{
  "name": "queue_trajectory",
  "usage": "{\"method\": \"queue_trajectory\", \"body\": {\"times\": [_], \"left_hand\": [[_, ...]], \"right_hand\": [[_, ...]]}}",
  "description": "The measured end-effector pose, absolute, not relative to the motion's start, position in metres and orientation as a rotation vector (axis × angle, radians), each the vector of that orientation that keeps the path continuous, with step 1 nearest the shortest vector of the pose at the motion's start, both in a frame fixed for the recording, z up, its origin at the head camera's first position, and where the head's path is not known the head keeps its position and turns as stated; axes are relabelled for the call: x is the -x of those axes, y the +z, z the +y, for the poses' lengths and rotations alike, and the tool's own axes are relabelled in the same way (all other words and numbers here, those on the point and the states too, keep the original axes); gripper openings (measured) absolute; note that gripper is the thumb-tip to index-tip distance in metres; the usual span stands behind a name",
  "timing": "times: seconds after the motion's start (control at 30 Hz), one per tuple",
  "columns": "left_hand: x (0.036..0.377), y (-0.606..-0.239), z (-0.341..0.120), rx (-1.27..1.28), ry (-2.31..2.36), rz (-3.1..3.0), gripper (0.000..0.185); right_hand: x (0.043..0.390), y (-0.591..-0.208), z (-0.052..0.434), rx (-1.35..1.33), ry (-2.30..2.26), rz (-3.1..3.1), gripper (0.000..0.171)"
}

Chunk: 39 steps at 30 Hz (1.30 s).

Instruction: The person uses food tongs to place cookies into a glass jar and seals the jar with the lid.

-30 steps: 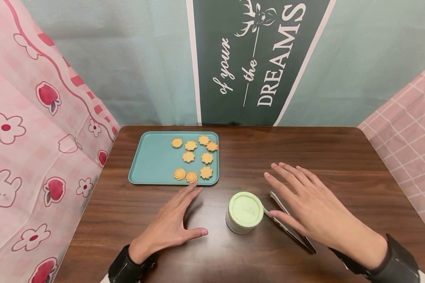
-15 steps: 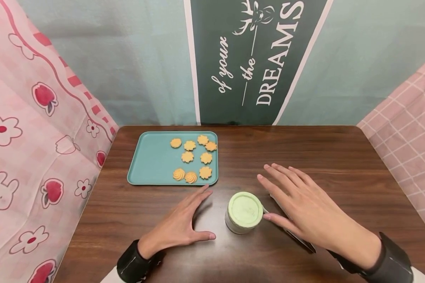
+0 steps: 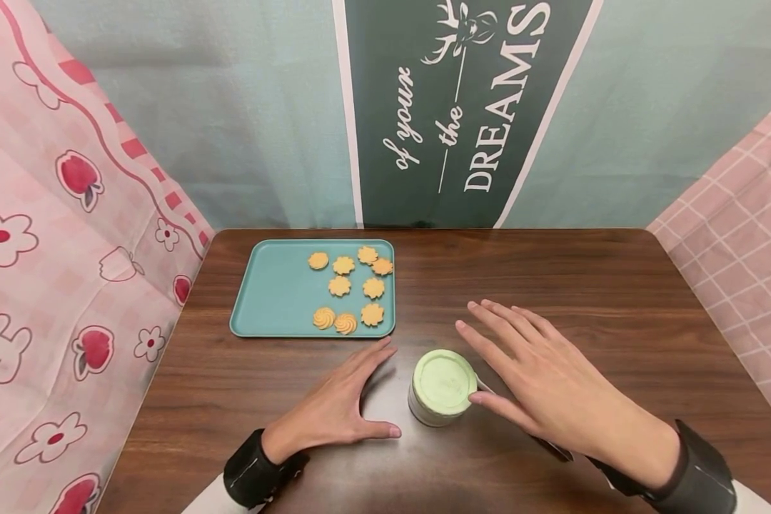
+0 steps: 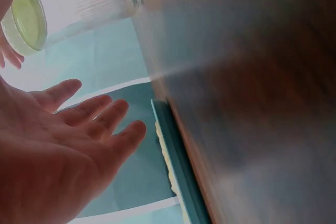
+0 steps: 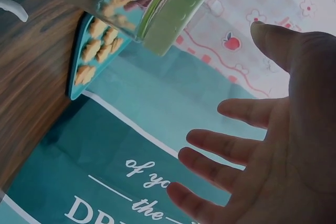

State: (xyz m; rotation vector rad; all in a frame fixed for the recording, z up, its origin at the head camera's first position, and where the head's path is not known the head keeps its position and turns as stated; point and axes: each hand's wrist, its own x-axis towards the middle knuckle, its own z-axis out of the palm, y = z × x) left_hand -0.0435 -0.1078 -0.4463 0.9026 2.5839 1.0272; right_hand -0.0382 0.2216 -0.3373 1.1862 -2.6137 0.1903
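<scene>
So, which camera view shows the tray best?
The head view: it shows the blue-green tray from above, almost its whole outline, with nine cookies on it. In the right wrist view, the lidded jar partly overlaps it. In the left wrist view, it appears nearly edge-on and cut off by the frame.

Wide black wristbands (image 3: 252, 465), white sleeves (image 3: 210, 498) (seemingly plain)

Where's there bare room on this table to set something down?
Widest: the table right of the tray, between the right hand and the back edge. Also the tray's left side, beside the cookies, and table left of the left hand. Crowded: around the jar, between both hands; the right partly hides a utensil.
</scene>
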Motion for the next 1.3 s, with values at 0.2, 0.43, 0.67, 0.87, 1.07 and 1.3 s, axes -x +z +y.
{"method": "queue_trajectory", "body": {"times": [0.2, 0.43, 0.67, 0.87, 1.07, 1.3], "left_hand": [[0.046, -0.449, -0.101, -0.913, 1.042, 2.547, 0.113], [0.046, -0.449, -0.092, -0.926, 1.041, 2.516, 0.114], [0.047, -0.447, -0.084, -0.914, 1.063, 2.462, 0.114], [0.051, -0.449, -0.078, -0.959, 1.113, 2.398, 0.114], [0.053, -0.452, -0.073, -0.996, 1.172, 2.334, 0.115], [0.055, -0.453, -0.067, -0.995, 1.211, 2.286, 0.115]], "right_hand": [[0.035, -0.338, 0.22, -1.179, 0.167, -2.667, 0.077], [0.032, -0.341, 0.217, -1.207, 0.155, -2.675, 0.079], [0.029, -0.343, 0.211, -1.246, 0.131, -2.693, 0.079], [0.029, -0.345, 0.208, -1.284, 0.109, -2.683, 0.077], [0.029, -0.347, 0.205, -1.321, 0.089, -2.694, 0.076], [0.029, -0.349, 0.202, -1.35, 0.065, -2.685, 0.077]]}}
